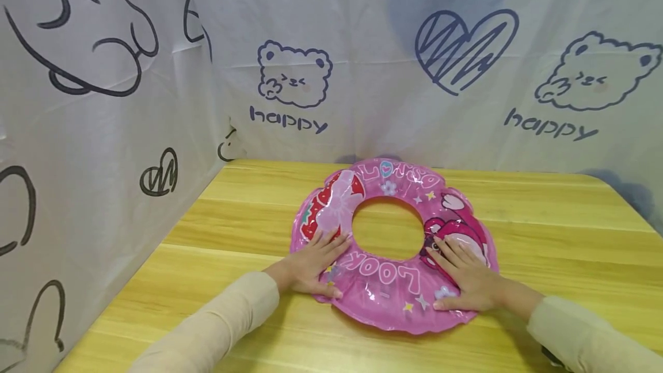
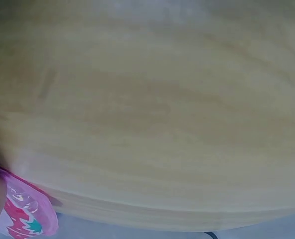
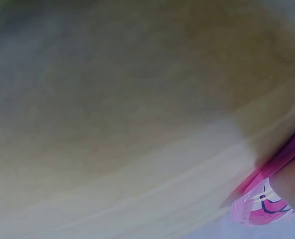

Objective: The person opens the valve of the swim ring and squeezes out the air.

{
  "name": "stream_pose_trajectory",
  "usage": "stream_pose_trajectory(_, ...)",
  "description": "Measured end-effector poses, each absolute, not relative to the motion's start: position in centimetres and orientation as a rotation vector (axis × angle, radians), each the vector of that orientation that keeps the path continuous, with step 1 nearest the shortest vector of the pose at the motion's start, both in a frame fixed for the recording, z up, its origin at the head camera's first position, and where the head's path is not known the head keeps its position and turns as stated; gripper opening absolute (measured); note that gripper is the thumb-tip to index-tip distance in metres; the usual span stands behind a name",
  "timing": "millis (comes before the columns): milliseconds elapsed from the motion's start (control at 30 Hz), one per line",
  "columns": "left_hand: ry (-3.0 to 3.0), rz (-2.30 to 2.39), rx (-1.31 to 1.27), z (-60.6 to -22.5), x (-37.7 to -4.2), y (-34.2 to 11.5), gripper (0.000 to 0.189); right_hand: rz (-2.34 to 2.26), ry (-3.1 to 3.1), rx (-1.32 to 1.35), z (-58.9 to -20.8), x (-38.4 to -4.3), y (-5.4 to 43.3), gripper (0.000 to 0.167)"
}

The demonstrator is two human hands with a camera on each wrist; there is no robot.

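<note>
A pink inflatable swim ring (image 1: pixel 383 298) lies flat on the table, printed with strawberries, a bear and the word LOOK upside down in the head view. My left hand (image 1: pixel 315 266) rests on its near left side, fingers spread and thumb toward the near edge. On the near right side my right hand (image 1: pixel 468 278) lies with its fingers straight over the printed bear. In the left wrist view only a corner of the ring (image 2: pixel 30 211) shows beside the hand. The right wrist view likewise catches a small part of the ring (image 3: pixel 262 206).
The wood-grain table (image 1: pixel 570 235) extends around the ring on all sides. White cloth (image 1: pixel 362 27) with drawn bears, hearts and the word happy hangs behind the table, and more cloth (image 1: pixel 103 131) hangs along its left side.
</note>
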State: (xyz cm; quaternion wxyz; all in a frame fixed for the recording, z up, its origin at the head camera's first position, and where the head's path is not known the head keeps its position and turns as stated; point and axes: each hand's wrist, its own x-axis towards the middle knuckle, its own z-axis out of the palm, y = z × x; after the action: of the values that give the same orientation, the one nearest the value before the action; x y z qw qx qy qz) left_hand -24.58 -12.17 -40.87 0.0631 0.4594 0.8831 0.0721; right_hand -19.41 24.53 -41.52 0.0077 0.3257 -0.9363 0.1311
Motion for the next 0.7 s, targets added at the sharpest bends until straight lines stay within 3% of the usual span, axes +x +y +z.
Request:
stream_pose_trajectory(267,2.692,0.124,1.369,-41.22,-24.90,-12.11,0.100,0.371,-2.944,1.027,-41.21,-19.58,24.59,0.096)
stream_pose_trajectory(700,2.709,0.055,1.339,-41.07,-24.53,-11.83,0.097,-0.162,-2.675,1.048,-40.68,-19.57,24.01,0.102)
